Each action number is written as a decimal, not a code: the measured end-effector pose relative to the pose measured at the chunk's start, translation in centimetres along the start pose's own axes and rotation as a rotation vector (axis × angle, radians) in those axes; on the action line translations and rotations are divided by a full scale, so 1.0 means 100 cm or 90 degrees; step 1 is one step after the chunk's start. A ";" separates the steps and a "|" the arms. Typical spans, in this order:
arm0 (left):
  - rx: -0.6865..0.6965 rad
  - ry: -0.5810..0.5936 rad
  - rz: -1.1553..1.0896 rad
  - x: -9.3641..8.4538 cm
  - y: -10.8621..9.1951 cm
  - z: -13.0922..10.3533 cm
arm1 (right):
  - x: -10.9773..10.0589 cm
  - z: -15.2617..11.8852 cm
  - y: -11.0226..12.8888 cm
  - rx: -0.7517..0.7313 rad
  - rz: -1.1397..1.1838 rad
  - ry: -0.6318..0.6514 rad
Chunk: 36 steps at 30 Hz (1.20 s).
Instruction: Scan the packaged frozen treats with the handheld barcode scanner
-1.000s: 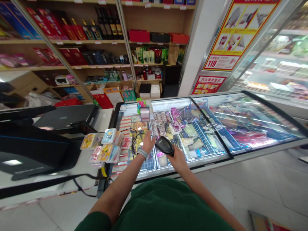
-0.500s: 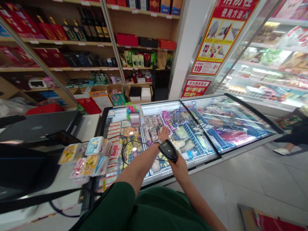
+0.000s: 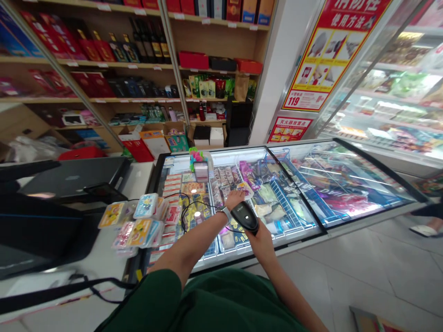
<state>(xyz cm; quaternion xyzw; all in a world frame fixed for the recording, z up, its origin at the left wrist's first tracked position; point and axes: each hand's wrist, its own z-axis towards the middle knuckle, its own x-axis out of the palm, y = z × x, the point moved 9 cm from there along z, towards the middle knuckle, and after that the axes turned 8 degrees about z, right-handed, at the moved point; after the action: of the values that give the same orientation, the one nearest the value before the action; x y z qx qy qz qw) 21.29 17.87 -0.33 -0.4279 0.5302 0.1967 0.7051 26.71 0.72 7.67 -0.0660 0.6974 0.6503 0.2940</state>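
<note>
My right hand (image 3: 260,236) grips a black barcode scanner (image 3: 245,216) above the glass lid of a chest freezer (image 3: 297,240). My left hand (image 3: 234,198), with a watch on the wrist, reaches just beyond the scanner. Its fingers close on a small pink and white packet (image 3: 245,188) lying on the glass. The scanner's black cable (image 3: 188,210) coils over the lid to the left. Frozen goods in blue wire baskets show under the glass.
A rack of small colourful boxes (image 3: 138,220) stands at the freezer's left end. Beside it on the counter are a laptop (image 3: 72,177), a phone (image 3: 101,192) and a black monitor (image 3: 38,230). Stocked shelves (image 3: 138,64) stand behind. Another person's foot (image 3: 424,229) is at the right.
My left hand reached forward and right across the glass to the small packet and closed on it. The scanner in my right hand shifted slightly, and my view swung a little.
</note>
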 end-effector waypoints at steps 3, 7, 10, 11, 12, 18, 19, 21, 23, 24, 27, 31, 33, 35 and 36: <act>-0.025 -0.027 -0.049 -0.022 0.015 -0.021 | 0.005 0.001 0.003 -0.011 0.006 0.017; -0.114 -0.067 -0.111 -0.049 0.056 -0.053 | 0.016 0.002 0.005 -0.033 0.008 0.057; -0.148 -0.075 -0.165 -0.071 0.089 -0.076 | 0.027 0.002 0.006 -0.054 -0.006 0.091; -0.155 -0.074 -0.181 -0.080 0.099 -0.084 | 0.030 0.002 0.008 -0.063 -0.017 0.103; -0.161 -0.072 -0.196 -0.088 0.108 -0.091 | 0.034 0.001 0.009 -0.074 -0.031 0.116; -0.196 -0.054 -0.231 -0.135 0.137 -0.128 | 0.063 -0.005 0.024 -0.130 -0.099 0.214; -0.200 -0.049 -0.230 -0.140 0.138 -0.132 | 0.067 -0.007 0.027 -0.140 -0.105 0.228; -0.206 -0.041 -0.227 -0.145 0.139 -0.138 | 0.073 -0.009 0.033 -0.156 -0.119 0.250; -0.211 -0.035 -0.225 -0.147 0.138 -0.142 | 0.077 -0.010 0.036 -0.164 -0.138 0.263; -0.214 -0.032 -0.224 -0.147 0.138 -0.143 | 0.078 -0.010 0.037 -0.167 -0.145 0.268; -0.220 -0.028 -0.225 -0.148 0.138 -0.146 | 0.081 -0.012 0.039 -0.172 -0.161 0.278; -0.223 -0.025 -0.236 -0.149 0.138 -0.148 | 0.084 -0.013 0.041 -0.186 -0.161 0.284; -0.230 -0.024 -0.249 -0.150 0.139 -0.148 | 0.084 -0.013 0.040 -0.185 -0.159 0.287; -0.239 -0.026 -0.267 -0.150 0.140 -0.149 | 0.084 -0.013 0.038 -0.181 -0.161 0.290; -0.244 -0.029 -0.278 -0.150 0.141 -0.149 | 0.085 -0.013 0.038 -0.180 -0.163 0.291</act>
<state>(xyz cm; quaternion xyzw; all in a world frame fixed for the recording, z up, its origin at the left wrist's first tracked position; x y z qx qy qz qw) -3.09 16.25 6.79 -0.6528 0.3628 0.1461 0.6487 17.56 2.46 6.71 -0.3388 0.6338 0.6669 0.1967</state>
